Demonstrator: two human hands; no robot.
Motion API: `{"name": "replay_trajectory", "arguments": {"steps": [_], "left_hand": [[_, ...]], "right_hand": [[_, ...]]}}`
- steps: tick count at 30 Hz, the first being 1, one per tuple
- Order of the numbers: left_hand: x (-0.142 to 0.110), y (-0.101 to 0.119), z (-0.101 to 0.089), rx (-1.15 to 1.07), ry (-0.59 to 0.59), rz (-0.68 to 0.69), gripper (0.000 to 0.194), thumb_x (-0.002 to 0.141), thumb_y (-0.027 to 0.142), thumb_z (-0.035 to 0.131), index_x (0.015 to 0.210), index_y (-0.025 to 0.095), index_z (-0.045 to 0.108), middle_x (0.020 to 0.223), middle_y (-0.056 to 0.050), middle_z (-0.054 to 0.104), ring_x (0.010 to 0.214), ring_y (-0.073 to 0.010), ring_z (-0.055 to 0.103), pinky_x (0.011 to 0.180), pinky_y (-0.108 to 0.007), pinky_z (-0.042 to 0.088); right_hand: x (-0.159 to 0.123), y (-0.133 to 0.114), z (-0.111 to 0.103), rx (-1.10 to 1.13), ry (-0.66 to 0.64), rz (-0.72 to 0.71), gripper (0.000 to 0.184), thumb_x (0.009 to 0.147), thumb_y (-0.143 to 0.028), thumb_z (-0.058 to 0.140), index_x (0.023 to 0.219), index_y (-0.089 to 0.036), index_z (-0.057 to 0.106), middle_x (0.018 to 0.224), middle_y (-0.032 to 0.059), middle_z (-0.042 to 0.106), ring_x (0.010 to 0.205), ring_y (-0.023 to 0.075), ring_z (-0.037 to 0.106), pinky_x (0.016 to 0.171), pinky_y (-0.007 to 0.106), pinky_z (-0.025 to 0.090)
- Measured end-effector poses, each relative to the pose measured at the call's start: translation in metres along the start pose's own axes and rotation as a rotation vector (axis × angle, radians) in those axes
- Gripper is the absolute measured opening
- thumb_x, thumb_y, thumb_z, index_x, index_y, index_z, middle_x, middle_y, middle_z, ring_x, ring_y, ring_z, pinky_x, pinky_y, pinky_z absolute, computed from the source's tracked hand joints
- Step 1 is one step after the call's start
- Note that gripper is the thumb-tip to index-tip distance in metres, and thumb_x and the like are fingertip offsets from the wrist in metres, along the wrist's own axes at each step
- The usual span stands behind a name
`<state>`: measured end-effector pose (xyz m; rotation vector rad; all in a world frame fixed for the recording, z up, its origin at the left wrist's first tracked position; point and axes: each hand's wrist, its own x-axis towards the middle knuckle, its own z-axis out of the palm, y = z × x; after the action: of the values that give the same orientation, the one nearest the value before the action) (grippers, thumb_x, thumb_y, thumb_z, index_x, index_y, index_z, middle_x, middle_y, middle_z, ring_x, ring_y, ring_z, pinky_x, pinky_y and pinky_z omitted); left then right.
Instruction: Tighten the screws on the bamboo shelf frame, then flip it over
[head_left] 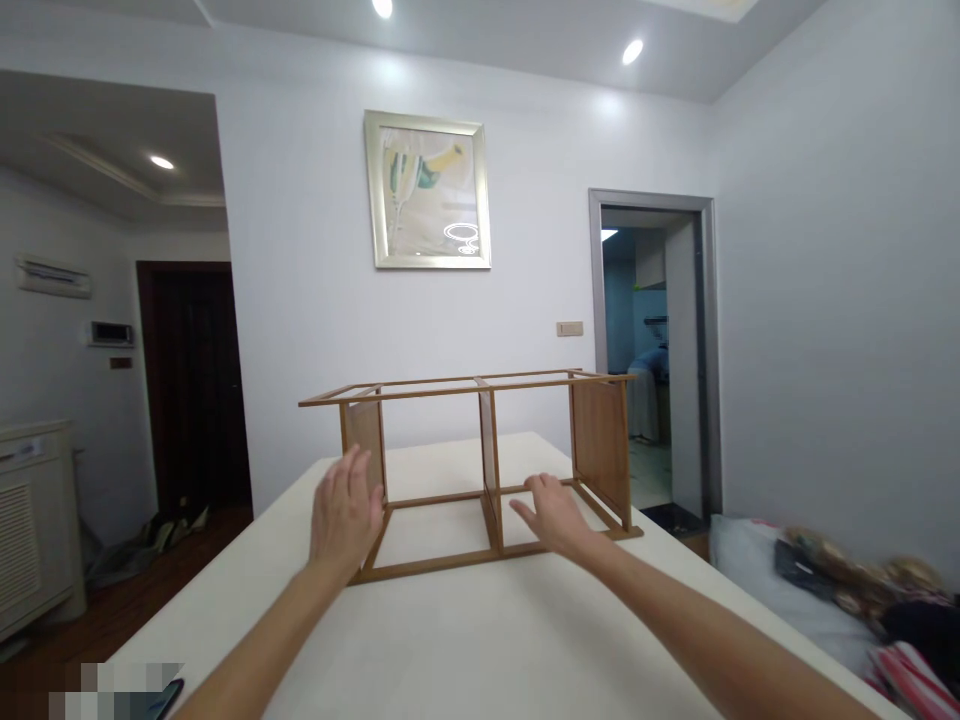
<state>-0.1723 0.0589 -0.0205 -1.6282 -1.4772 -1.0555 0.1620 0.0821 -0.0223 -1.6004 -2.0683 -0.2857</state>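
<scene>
A brown wooden shelf rack [601,450] lies on its side, with two end panels, a middle divider and thin rails joining them. It rests on a white table [480,640]. My left hand [346,512] is at the rack's left end, fingers stretched upward in front of the left panel; whether it touches the wood I cannot tell. Right of the middle divider, my right hand [553,512] is in front of the lower rails, its thumb held apart from the fingers. Neither hand holds anything that I can see.
A dark phone-like object [169,697] lies at the table's near left corner, partly behind blurred blocks. Plastic-covered items and cloth [847,590] are heaped right of the table. A white cabinet [37,530] stands at left. An open doorway [637,360] is behind at right.
</scene>
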Motion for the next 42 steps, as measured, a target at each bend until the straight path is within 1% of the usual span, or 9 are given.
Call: {"name": "replay_trajectory", "arguments": {"steps": [4,10,13,18,26,32,38,39,42], "left_hand": [[0.085,-0.023,-0.027,0.124,0.094,0.021,0.062,0.094,0.027,0.037,0.152,0.006,0.026,0.16,-0.02,0.029,0.15,-0.0335,0.022,0.12,-0.052,0.023],[0.139,-0.052,-0.021,0.289,-0.236,0.086,0.054,0.093,0.03,0.035,0.14,0.008,0.048,0.138,-0.021,0.058,0.134,-0.0365,0.046,0.113,-0.059,0.027],[0.145,-0.056,-0.019,0.329,-0.309,0.106,0.049,0.095,0.031,0.029,0.128,0.01,0.057,0.118,-0.02,0.067,0.112,-0.0342,0.061,0.103,-0.053,0.039],[0.155,-0.041,-0.033,0.379,-0.33,0.159,0.049,0.097,0.035,0.022,0.115,0.014,0.063,0.102,-0.018,0.066,0.097,-0.0315,0.063,0.082,-0.041,0.046],[0.183,0.01,-0.057,0.421,-0.278,0.092,0.05,0.098,0.037,0.022,0.109,0.015,0.065,0.095,-0.017,0.066,0.096,-0.0307,0.061,0.084,-0.041,0.041],[0.191,0.021,-0.057,0.436,-0.278,0.038,0.05,0.097,0.038,0.023,0.106,0.014,0.066,0.095,-0.02,0.068,0.094,-0.0324,0.062,0.084,-0.043,0.04],[0.193,0.018,-0.054,0.465,-0.302,0.016,0.05,0.096,0.037,0.021,0.107,0.017,0.066,0.094,-0.019,0.068,0.089,-0.0311,0.063,0.079,-0.042,0.042],[0.194,0.017,-0.053,0.465,-0.309,0.01,0.05,0.096,0.036,0.021,0.107,0.017,0.066,0.094,-0.019,0.068,0.089,-0.0308,0.063,0.079,-0.041,0.042],[0.196,0.017,-0.053,0.47,-0.33,0.009,0.051,0.096,0.035,0.019,0.107,0.017,0.066,0.093,-0.019,0.068,0.089,-0.0325,0.064,0.077,-0.043,0.043]], "right_hand": [[-0.033,-0.015,0.066,0.093,-0.127,0.171,0.05,0.095,-0.054,0.05,0.109,-0.009,0.067,0.102,0.017,0.073,0.094,0.0267,0.068,0.077,0.032,0.045],[-0.024,-0.047,0.105,0.131,-0.122,0.269,0.03,0.099,-0.025,0.044,0.104,-0.011,0.069,0.103,0.0169,0.074,0.104,0.0292,0.067,0.094,0.038,0.04],[-0.023,-0.047,0.107,0.119,-0.108,0.287,0.029,0.096,-0.014,0.041,0.101,-0.01,0.07,0.099,0.0186,0.074,0.102,0.0303,0.067,0.092,0.038,0.04],[-0.029,-0.029,0.097,0.098,-0.076,0.286,0.03,0.096,-0.012,0.041,0.101,-0.01,0.07,0.099,0.0192,0.073,0.104,0.0304,0.067,0.093,0.037,0.039],[-0.011,0.008,0.058,0.072,-0.005,0.293,0.033,0.101,-0.02,0.035,0.107,-0.01,0.066,0.101,0.0188,0.073,0.106,0.0299,0.065,0.1,0.042,0.033],[0.01,0.016,0.029,0.118,0.038,0.335,0.022,0.098,-0.02,0.044,0.102,-0.014,0.065,0.1,0.0157,0.071,0.103,0.0273,0.064,0.09,0.037,0.041],[-0.036,-0.023,0.03,0.325,0.171,0.335,0.019,0.099,-0.028,0.044,0.1,-0.016,0.059,0.112,0.015,0.064,0.109,0.0253,0.058,0.092,0.035,0.043],[-0.05,-0.038,0.037,0.505,0.124,0.339,0.023,0.1,-0.034,0.044,0.092,-0.018,0.057,0.102,0.0124,0.065,0.099,0.0239,0.061,0.087,0.034,0.045],[-0.085,-0.087,0.06,1.092,-0.311,0.502,0.036,0.098,-0.051,0.044,0.082,-0.019,0.051,0.074,0.0049,0.062,0.067,0.0177,0.062,0.061,0.028,0.047]]}}
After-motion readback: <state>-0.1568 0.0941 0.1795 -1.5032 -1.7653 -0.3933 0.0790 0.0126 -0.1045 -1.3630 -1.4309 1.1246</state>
